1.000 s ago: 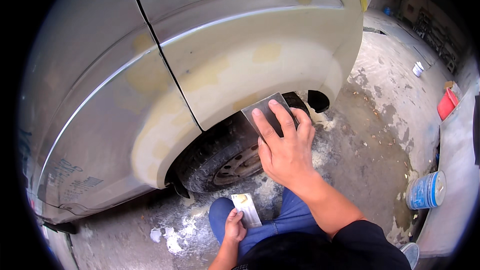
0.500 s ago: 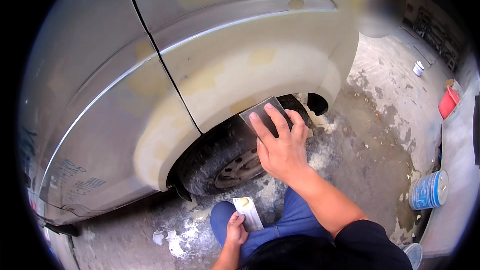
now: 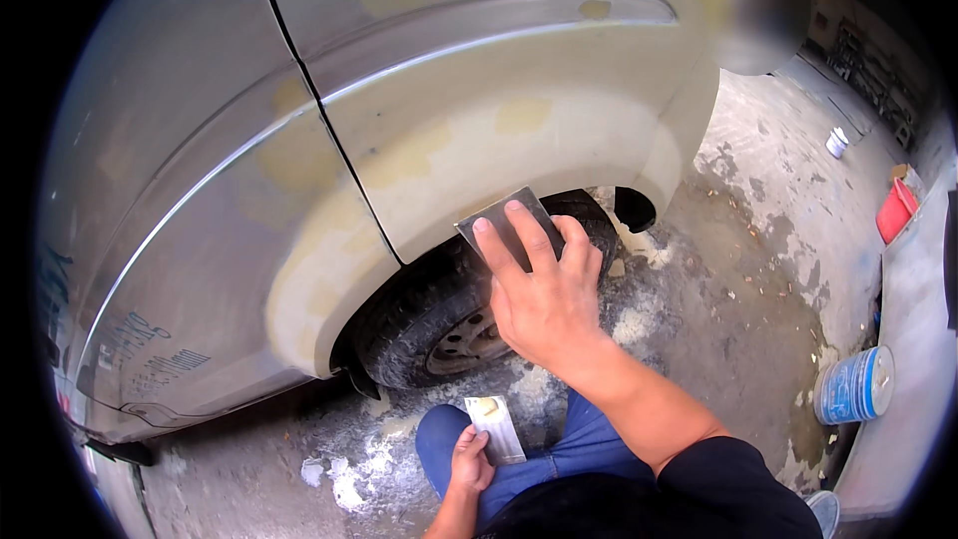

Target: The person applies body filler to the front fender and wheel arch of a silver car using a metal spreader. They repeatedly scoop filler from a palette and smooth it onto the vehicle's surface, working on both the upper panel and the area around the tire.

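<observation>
My right hand (image 3: 544, 294) grips a dark grey square plate (image 3: 504, 240), two fingers pressing on its face, at the lower edge of the car's wheel arch (image 3: 519, 160). The car panel has pale sanded areas and yellowish patches. Below the plate is the wheel (image 3: 469, 339), partly hidden by my hand and forearm. My left hand (image 3: 469, 459), lower down by my thigh, grips a flat white card (image 3: 499, 434) with a lump of pale yellow paste on its top end.
The car door (image 3: 180, 269) spans the left. On the right are a blue-and-white bucket (image 3: 853, 384), a red container (image 3: 893, 210) and a small white pot (image 3: 836, 142) on the stained concrete floor (image 3: 748, 260). A blurred patch hides part of the upper right.
My right hand and the dark plate have moved left along the wheel arch edge, most of it in the last half second. My left hand stays nearly still.
</observation>
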Motion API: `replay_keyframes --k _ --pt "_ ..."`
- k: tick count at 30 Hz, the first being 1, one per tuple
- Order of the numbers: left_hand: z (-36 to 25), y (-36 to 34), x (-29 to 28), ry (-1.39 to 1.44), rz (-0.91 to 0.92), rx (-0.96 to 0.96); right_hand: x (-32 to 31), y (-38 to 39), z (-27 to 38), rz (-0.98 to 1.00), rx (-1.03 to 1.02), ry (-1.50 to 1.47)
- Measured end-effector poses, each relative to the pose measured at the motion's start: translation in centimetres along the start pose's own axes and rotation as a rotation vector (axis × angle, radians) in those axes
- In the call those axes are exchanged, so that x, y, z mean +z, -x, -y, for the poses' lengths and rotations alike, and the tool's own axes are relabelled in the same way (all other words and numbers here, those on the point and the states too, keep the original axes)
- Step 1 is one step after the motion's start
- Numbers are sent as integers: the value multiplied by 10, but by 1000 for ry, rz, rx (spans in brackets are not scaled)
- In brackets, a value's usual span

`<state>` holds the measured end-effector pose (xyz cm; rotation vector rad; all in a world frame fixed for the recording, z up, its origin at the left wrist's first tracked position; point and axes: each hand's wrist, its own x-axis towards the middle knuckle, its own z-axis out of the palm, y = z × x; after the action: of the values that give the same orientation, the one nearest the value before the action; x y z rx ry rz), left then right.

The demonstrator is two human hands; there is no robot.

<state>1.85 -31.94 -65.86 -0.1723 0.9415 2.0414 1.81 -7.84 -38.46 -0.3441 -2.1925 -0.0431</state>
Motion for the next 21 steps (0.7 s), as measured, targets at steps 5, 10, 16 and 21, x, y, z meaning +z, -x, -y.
replay_keyframes --k 5,10,16,21 --pt "-41 1 57 -1 98 206 -2 16 -7 49 38 0" --pt "-101 16 149 23 252 470 -41 38 -12 115 -22 -529" --pt "-115 28 199 20 316 609 -40 77 -18 327 -174 -1164" --pt "-122 35 186 45 262 612 -24 76 -35 405 -250 -951"
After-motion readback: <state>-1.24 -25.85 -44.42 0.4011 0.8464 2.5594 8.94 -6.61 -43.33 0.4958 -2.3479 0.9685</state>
